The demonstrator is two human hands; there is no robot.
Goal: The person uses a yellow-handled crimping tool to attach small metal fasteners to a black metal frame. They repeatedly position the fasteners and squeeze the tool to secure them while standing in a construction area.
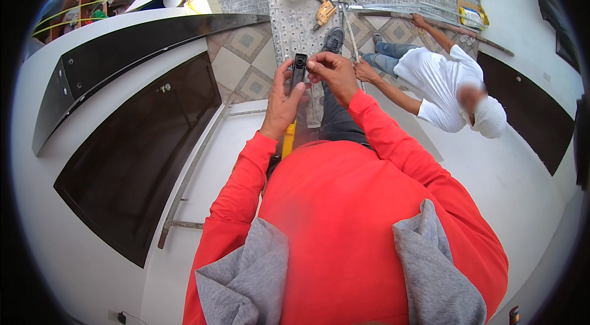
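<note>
A small black oblong device with a round, lens-like spot near its top stands upright in front of my body. My left hand is closed around its lower part, thumb across the front. At the upper right side of it, my right hand has thumb and forefinger pinched together. Whether those fingertips grip the device's edge or some tiny part, I cannot make out. A yellow bar-shaped thing shows just below my left wrist.
A perforated metal plank runs ahead, with a yellow power drill and cables on it. At right, a person in white holds a pole. A metal frame stands at left near a dark door.
</note>
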